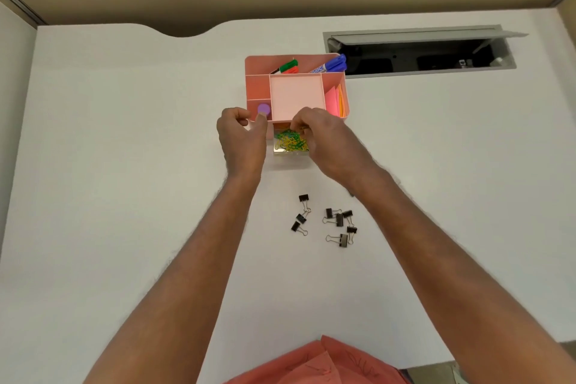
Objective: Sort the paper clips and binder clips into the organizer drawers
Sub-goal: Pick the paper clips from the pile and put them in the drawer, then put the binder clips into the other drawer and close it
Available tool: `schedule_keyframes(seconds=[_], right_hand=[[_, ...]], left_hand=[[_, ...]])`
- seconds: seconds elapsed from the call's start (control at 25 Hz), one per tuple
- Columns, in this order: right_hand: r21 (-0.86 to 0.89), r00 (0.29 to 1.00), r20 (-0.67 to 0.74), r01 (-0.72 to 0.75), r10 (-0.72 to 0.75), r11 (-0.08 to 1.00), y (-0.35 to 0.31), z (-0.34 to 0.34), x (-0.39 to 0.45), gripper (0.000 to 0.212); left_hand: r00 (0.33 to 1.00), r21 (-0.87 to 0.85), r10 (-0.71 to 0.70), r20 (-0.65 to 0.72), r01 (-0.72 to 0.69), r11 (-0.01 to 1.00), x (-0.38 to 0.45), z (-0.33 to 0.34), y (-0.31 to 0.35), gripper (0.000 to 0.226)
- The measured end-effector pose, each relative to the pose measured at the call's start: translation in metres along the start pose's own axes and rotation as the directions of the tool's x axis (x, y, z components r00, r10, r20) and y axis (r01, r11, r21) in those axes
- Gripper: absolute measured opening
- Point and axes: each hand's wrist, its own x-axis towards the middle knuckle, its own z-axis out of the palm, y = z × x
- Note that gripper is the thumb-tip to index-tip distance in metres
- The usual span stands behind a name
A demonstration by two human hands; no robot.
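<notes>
A pink desk organizer [295,95] stands on the white desk. Its clear drawer [290,151] is pulled out toward me and holds a heap of green and yellow paper clips [290,141]. My right hand [324,137] hovers over the drawer, fingertips pinched above the clips; whether they hold a clip I cannot tell. My left hand [241,137] rests against the organizer's front left corner, thumb on its rim. Several black binder clips [338,223] lie loose on the desk nearer to me, in two small groups.
Green, red and blue markers [333,64] stand in the organizer's back slot, sticky notes [335,100] on its right, a purple round thing [264,108] at its left. An open cable hatch [417,51] sits in the desk at the back right.
</notes>
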Motion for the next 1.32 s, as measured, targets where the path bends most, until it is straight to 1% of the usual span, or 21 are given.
schedule_keyframes(seconds=[0.08, 0.2, 0.28, 0.32, 0.4, 0.44, 0.48, 0.52, 0.56, 0.6, 0.64, 0.68, 0.72, 0.76, 0.92, 1.08, 1.12, 1.16, 1.2, 1.28, 1.32], right_hand=[[-0.15, 0.997, 0.065, 0.045, -0.036, 0.988, 0.003, 0.006, 0.005, 0.029], [-0.165, 0.993, 0.002, 0.115, -0.116, 0.98, 0.004, 0.013, 0.002, 0.032], [-0.101, 0.978, -0.133, 0.145, -0.158, 0.984, 0.007, 0.012, -0.005, 0.033], [-0.032, 0.968, -0.217, 0.125, -0.129, 0.992, 0.009, 0.012, -0.01, 0.031], [0.231, 0.93, -0.361, 0.011, 0.075, 0.973, 0.011, 0.017, -0.025, 0.026], [0.42, 0.892, -0.381, -0.066, 0.242, 0.905, 0.011, 0.024, -0.035, 0.024], [0.623, 0.843, -0.328, -0.145, 0.425, 0.768, 0.009, 0.033, -0.046, 0.023], [0.796, 0.791, -0.195, -0.217, 0.579, 0.565, 0.006, 0.041, -0.056, 0.022], [0.904, 0.745, -0.011, -0.278, 0.667, 0.326, 0.003, 0.048, -0.064, 0.02], [0.942, 0.706, 0.166, -0.321, 0.689, 0.102, 0.002, 0.052, -0.067, 0.018], [0.937, 0.675, 0.302, -0.341, 0.673, -0.078, 0.001, 0.055, -0.067, 0.02], [0.92, 0.66, 0.383, -0.337, 0.646, -0.201, 0.002, 0.054, -0.062, 0.025], [0.908, 0.658, 0.418, -0.326, 0.626, -0.264, 0.002, 0.053, -0.056, 0.03], [0.905, 0.664, 0.424, -0.32, 0.616, -0.28, 0.002, 0.049, -0.049, 0.033], [0.924, 0.722, 0.368, -0.355, 0.586, -0.144, 0.002, 0.039, -0.021, 0.034], [0.923, 0.761, 0.312, -0.384, 0.569, 0.007, 0.003, 0.041, -0.007, 0.023], [0.91, 0.768, 0.284, -0.404, 0.575, 0.091, 0.003, 0.044, -0.007, 0.024], [0.872, 0.779, 0.233, -0.432, 0.582, 0.229, 0.004, 0.049, -0.008, 0.028], [0.789, 0.799, 0.153, -0.453, 0.581, 0.416, 0.006, 0.053, -0.011, 0.034], [0.481, 0.874, -0.03, -0.413, 0.485, 0.774, 0.011, 0.061, -0.017, 0.044], [0.301, 0.912, -0.082, -0.361, 0.401, 0.883, 0.013, 0.064, -0.019, 0.047]], left_hand=[[0.999, -0.022, -0.051, -0.014, 0.051, 0.998, 0.001, 0.004, -0.004, 0.024], [0.994, -0.067, -0.111, -0.007, 0.111, 0.992, 0.001, 0.008, -0.011, 0.029], [0.988, -0.133, -0.153, 0.035, 0.157, 0.979, 0.001, 0.009, -0.014, 0.029], [0.984, -0.16, -0.168, 0.055, 0.175, 0.972, 0.002, 0.009, -0.015, 0.029], [0.982, -0.211, -0.174, 0.08, 0.187, 0.959, 0.003, 0.009, -0.016, 0.031], [0.982, -0.236, -0.168, 0.082, 0.183, 0.954, 0.003, 0.01, -0.016, 0.031], [0.984, -0.255, -0.16, 0.081, 0.176, 0.951, 0.004, 0.01, -0.016, 0.031], [0.985, -0.265, -0.155, 0.081, 0.171, 0.949, 0.003, 0.011, -0.016, 0.031], [0.985, -0.269, -0.152, 0.08, 0.168, 0.948, 0.003, 0.012, -0.016, 0.032], [0.985, -0.27, -0.15, 0.08, 0.166, 0.948, 0.003, 0.013, -0.017, 0.034], [0.986, -0.273, -0.146, 0.078, 0.162, 0.948, 0.003, 0.013, -0.017, 0.035], [0.987, -0.277, -0.141, 0.073, 0.156, 0.948, 0.003, 0.014, -0.018, 0.035], [0.989, -0.278, -0.136, 0.066, 0.149, 0.949, 0.003, 0.014, -0.017, 0.035], [0.99, -0.275, -0.132, 0.058, 0.143, 0.951, 0.003, 0.013, -0.017, 0.035], [0.992, -0.267, -0.117, 0.05, 0.126, 0.955, 0.002, 0.013, -0.015, 0.031], [0.993, -0.263, -0.107, 0.053, 0.117, 0.958, 0.002, 0.012, -0.015, 0.03], [0.993, -0.261, -0.105, 0.051, 0.115, 0.959, 0.002, 0.012, -0.015, 0.03], [0.994, -0.259, -0.101, 0.049, 0.11, 0.96, 0.003, 0.012, -0.015, 0.031], [0.994, -0.258, -0.094, 0.049, 0.104, 0.961, 0.003, 0.011, -0.016, 0.031], [0.995, -0.253, -0.086, 0.052, 0.097, 0.963, 0.004, 0.011, -0.018, 0.031], [0.995, -0.248, -0.084, 0.053, 0.094, 0.964, 0.004, 0.012, -0.018, 0.031]])
